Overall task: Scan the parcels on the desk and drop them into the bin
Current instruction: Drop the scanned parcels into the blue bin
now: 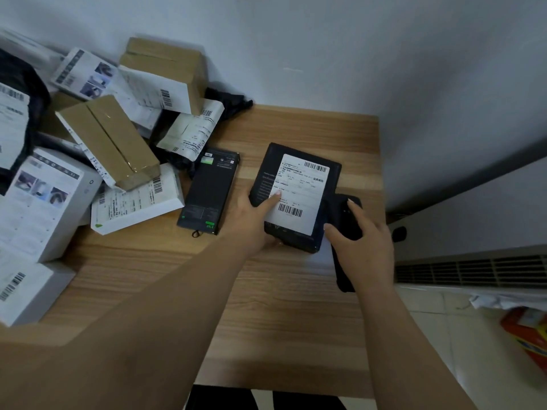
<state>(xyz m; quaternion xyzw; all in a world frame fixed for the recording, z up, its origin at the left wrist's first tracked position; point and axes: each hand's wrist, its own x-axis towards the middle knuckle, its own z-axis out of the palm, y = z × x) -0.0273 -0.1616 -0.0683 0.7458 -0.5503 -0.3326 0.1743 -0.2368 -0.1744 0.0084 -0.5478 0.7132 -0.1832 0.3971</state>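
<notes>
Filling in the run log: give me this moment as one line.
left hand: holds black labelled parcel | right hand: grips black scanner | scanner beside parcel | pile on desk: waiting

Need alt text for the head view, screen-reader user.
The left hand holds a black parcel with a white barcode label over a wooden desk, while the right hand grips a black scanner beside it. More parcels are piled at the left.
</notes>
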